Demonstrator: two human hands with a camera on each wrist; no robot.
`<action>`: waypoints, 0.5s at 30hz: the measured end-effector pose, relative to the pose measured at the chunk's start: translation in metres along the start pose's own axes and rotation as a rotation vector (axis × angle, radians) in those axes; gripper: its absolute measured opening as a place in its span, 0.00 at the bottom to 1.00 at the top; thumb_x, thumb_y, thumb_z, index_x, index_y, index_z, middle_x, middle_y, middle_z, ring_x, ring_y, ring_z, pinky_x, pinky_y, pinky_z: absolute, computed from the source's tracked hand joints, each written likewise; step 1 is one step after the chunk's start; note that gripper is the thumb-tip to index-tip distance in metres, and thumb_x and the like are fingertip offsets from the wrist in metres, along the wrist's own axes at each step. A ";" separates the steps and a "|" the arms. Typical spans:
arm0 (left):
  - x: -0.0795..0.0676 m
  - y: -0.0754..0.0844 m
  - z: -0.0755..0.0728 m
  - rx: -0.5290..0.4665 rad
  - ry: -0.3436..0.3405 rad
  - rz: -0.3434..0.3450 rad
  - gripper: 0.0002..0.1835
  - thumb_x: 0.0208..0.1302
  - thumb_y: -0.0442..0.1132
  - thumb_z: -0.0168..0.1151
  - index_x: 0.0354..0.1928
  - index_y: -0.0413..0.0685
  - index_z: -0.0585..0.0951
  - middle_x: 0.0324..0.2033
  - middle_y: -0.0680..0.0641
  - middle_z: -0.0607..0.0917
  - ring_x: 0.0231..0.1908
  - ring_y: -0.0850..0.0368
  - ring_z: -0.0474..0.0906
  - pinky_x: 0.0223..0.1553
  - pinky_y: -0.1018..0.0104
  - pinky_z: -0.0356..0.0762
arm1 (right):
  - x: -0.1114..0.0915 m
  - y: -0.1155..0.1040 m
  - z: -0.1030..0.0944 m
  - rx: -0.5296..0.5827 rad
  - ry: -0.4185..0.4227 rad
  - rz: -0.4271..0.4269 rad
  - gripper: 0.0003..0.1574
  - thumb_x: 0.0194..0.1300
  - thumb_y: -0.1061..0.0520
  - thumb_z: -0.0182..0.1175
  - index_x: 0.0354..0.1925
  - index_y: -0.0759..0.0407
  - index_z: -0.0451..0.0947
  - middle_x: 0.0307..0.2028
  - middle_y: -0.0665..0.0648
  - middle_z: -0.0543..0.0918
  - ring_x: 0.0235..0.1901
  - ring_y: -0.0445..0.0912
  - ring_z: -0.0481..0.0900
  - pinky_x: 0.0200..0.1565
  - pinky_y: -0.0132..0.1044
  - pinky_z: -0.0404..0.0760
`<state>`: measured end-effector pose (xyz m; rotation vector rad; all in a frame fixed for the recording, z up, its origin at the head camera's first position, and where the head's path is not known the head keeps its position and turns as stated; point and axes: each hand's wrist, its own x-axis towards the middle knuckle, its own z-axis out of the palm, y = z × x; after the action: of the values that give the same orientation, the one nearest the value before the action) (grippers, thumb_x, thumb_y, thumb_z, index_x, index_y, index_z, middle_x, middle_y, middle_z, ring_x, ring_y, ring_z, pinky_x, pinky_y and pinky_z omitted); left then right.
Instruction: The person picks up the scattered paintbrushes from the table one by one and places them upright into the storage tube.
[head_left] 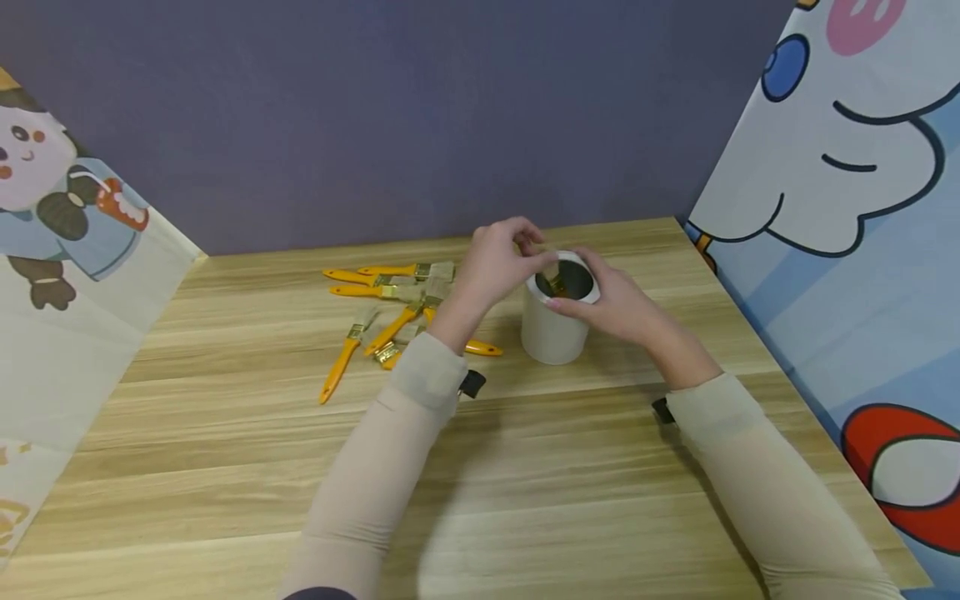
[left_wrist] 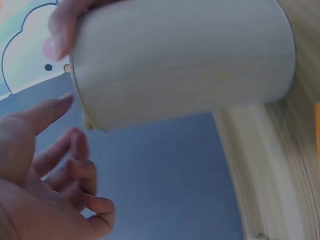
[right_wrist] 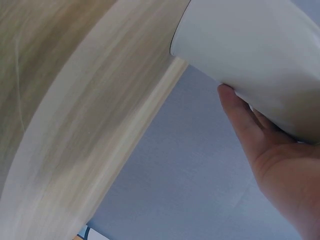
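A white cylindrical container (head_left: 553, 333) stands upright on the table, its mouth upward. My right hand (head_left: 618, 304) grips it near the rim; in the right wrist view that hand (right_wrist: 287, 170) lies against its side. Inside the mouth is a paintbrush (head_left: 557, 285) with its metal band and pale bristles showing; the handle is hidden. Just left of the rim is my left hand (head_left: 495, 262). The left wrist view shows this hand (left_wrist: 55, 175) with thumb and fingers apart, loosely bent, nothing between them. A small bit of bristle (left_wrist: 88, 122) peeks past the container's rim there.
Several yellow-handled paintbrushes (head_left: 382, 292) lie in a loose pile left of the container, one brush (head_left: 341, 367) nearer the front. A dark wall (head_left: 375, 125) borders the wooden table (head_left: 225, 467) behind. Cartoon-printed panels (head_left: 847, 167) stand at both sides.
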<state>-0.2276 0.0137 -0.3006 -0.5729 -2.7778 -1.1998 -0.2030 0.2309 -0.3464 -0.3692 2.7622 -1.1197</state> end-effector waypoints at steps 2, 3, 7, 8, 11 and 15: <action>0.001 -0.003 0.000 0.075 -0.031 -0.017 0.22 0.70 0.55 0.72 0.59 0.51 0.86 0.43 0.51 0.88 0.41 0.56 0.83 0.43 0.59 0.83 | 0.000 0.000 0.000 -0.004 0.003 0.001 0.60 0.69 0.29 0.66 0.84 0.48 0.50 0.71 0.65 0.75 0.65 0.62 0.80 0.60 0.62 0.80; 0.001 -0.004 0.001 0.108 -0.048 -0.025 0.24 0.71 0.55 0.72 0.61 0.51 0.86 0.44 0.50 0.88 0.42 0.56 0.83 0.44 0.59 0.83 | -0.001 0.001 0.000 -0.006 0.003 0.004 0.61 0.69 0.29 0.66 0.85 0.48 0.49 0.71 0.65 0.74 0.65 0.62 0.80 0.60 0.62 0.80; 0.002 -0.008 0.004 0.154 -0.056 -0.029 0.20 0.72 0.54 0.70 0.59 0.52 0.88 0.48 0.50 0.90 0.44 0.57 0.85 0.46 0.60 0.85 | -0.001 0.001 0.000 -0.008 0.000 0.018 0.63 0.69 0.28 0.66 0.85 0.49 0.47 0.71 0.66 0.74 0.64 0.62 0.80 0.60 0.62 0.80; 0.003 -0.008 0.004 0.149 -0.044 -0.022 0.19 0.73 0.53 0.69 0.57 0.52 0.89 0.48 0.50 0.90 0.44 0.57 0.85 0.46 0.60 0.85 | -0.001 0.001 0.000 -0.009 -0.001 0.020 0.64 0.69 0.28 0.66 0.86 0.50 0.47 0.71 0.66 0.74 0.64 0.62 0.80 0.60 0.62 0.79; 0.004 -0.006 0.002 0.121 0.016 0.026 0.14 0.73 0.49 0.70 0.50 0.50 0.91 0.45 0.49 0.91 0.41 0.57 0.85 0.43 0.62 0.84 | -0.001 0.000 0.001 -0.004 -0.002 0.019 0.65 0.69 0.27 0.66 0.86 0.49 0.45 0.72 0.66 0.73 0.65 0.62 0.79 0.61 0.62 0.79; 0.006 -0.002 -0.002 0.096 0.060 0.064 0.12 0.73 0.49 0.69 0.48 0.49 0.91 0.43 0.50 0.90 0.36 0.58 0.83 0.38 0.64 0.82 | -0.001 -0.001 0.001 -0.003 0.003 0.005 0.65 0.69 0.28 0.66 0.86 0.49 0.44 0.72 0.65 0.73 0.66 0.62 0.78 0.63 0.63 0.78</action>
<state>-0.2339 0.0125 -0.2992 -0.6027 -2.7270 -1.0470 -0.2013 0.2303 -0.3465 -0.3611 2.7663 -1.1169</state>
